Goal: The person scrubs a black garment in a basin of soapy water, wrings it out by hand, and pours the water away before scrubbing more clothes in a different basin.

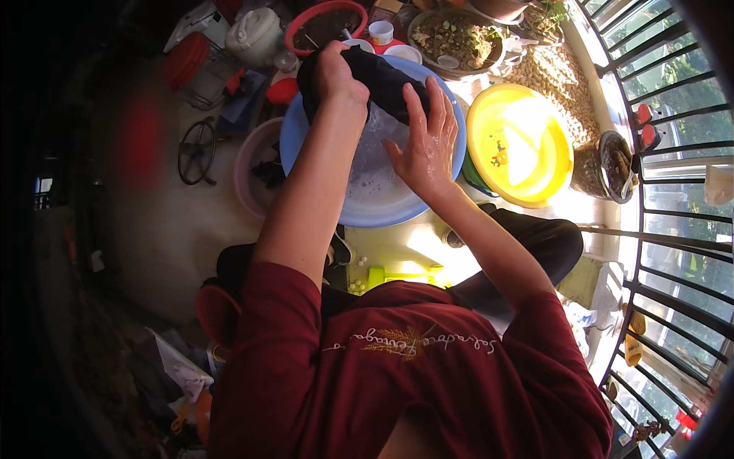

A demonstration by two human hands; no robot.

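Observation:
Above a blue basin of cloudy, sudsy water, my left hand grips a piece of black cloth. The cloth stretches from that hand toward the right, over the far part of the basin. Its kind of garment cannot be made out. My right hand is wet and open, fingers apart, over the basin's right side. Its fingertips are close to the right end of the cloth; whether they touch it is unclear.
To the right stands a yellow basin; at the left, a pink basin with dark cloth inside. Planters and a red-rimmed tub line the far side. A barred window runs along the right.

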